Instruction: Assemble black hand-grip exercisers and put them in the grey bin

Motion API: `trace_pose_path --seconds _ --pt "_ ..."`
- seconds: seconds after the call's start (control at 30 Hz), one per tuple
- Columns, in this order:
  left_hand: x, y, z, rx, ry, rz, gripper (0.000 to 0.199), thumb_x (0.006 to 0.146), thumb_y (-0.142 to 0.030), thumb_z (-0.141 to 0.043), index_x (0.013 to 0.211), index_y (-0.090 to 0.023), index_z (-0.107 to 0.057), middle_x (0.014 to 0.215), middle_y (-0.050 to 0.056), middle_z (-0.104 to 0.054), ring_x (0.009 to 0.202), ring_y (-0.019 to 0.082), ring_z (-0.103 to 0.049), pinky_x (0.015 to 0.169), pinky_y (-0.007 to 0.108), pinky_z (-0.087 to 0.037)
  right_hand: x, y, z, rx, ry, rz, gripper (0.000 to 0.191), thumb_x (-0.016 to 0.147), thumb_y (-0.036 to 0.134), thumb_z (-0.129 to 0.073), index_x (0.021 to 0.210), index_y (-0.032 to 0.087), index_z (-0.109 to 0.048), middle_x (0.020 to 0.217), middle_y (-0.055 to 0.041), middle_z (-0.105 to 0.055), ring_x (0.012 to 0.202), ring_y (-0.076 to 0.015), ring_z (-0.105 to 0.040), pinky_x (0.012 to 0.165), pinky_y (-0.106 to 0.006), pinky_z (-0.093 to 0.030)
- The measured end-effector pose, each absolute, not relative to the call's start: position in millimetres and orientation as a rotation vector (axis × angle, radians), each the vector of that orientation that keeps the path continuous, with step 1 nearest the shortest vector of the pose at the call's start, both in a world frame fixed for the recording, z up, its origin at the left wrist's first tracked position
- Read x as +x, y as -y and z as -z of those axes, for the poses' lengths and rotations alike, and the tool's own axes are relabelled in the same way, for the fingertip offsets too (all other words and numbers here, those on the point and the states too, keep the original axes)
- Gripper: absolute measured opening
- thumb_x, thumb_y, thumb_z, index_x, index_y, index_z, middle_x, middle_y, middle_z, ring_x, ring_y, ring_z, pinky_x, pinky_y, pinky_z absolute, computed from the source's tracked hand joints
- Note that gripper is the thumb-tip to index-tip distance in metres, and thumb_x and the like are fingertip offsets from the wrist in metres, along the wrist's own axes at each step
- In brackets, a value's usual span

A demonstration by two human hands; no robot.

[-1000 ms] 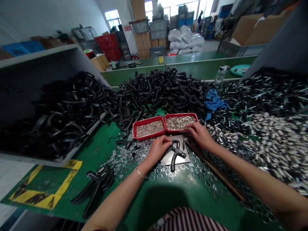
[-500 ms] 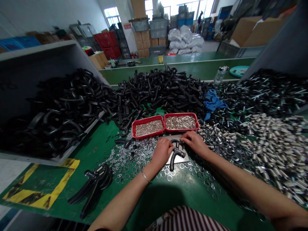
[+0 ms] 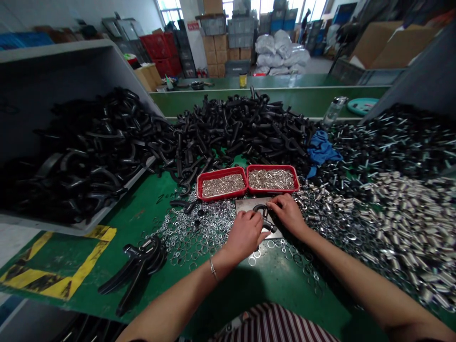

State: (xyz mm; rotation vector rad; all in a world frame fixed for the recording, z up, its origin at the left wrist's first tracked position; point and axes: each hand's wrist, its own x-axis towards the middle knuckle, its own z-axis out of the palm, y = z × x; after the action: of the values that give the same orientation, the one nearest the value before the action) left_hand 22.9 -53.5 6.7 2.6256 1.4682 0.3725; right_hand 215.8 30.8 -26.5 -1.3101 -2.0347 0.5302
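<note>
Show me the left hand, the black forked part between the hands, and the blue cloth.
left hand (image 3: 245, 235): head view, on the back of the hand.
black forked part (image 3: 267, 224): head view, on the short arm beside the right hand.
blue cloth (image 3: 322, 149): head view, on its middle.

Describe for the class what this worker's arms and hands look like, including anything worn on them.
The left hand and right hand wear no gloves, and the left forearm and right forearm are bare. A thin metal bracelet circles the left wrist. A dark red and white striped garment shows between the arms.
</note>
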Motion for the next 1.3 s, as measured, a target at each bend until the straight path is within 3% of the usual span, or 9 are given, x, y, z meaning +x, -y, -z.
trace_pose_path --seconds 0.23,0.67,0.93,1.3 --pt "27.6 69.0 -8.2 2.572 -1.543 -0.381 0.045 0.094 -0.040 -0.058 0.131 -0.013 -0.056 0.136 0.017 -0.057 0.126 0.034 -0.047 0.105 0.050 -0.036 210.9 -23.3 23.5 -1.295 2.047 -0.436 0.028 0.099 0.041 -0.052 0.084 0.023 -0.067 0.086 -0.0077 -0.069 0.091 -0.0275 -0.056 0.083 -0.041 -0.045" --pt "32.6 66.7 -1.9 2.697 -1.589 -0.267 0.033 0.097 -0.027 -0.049 0.122 -0.009 -0.061 0.127 0.015 -0.060 0.118 0.031 -0.051 0.091 0.045 -0.043 207.7 -24.3 23.9 -1.231 2.163 -0.270 0.030 0.102 0.036 -0.048 0.082 0.020 -0.064 0.083 -0.0078 -0.067 0.087 -0.0255 -0.054 0.081 -0.038 -0.043" --pt "29.3 66.6 1.3 2.675 -1.563 -0.284 0.034 0.096 -0.018 -0.044 0.124 -0.010 -0.060 0.133 0.015 -0.058 0.123 0.030 -0.050 0.099 0.044 -0.041 211.6 -15.2 22.0 -1.223 2.209 -0.219 0.026 0.102 0.032 -0.048 0.082 0.021 -0.061 0.082 -0.0076 -0.065 0.084 -0.0248 -0.053 0.079 -0.037 -0.042" --pt "17.6 64.2 -3.9 2.630 -1.494 -0.337 0.037 0.096 -0.017 -0.044 0.131 -0.012 -0.054 0.131 0.014 -0.059 0.121 0.029 -0.051 0.098 0.043 -0.042 213.1 -9.4 24.3 -1.214 2.275 -0.158 0.026 0.103 0.029 -0.045 0.084 0.019 -0.061 0.085 -0.0086 -0.064 0.087 -0.0251 -0.052 0.083 -0.039 -0.041"
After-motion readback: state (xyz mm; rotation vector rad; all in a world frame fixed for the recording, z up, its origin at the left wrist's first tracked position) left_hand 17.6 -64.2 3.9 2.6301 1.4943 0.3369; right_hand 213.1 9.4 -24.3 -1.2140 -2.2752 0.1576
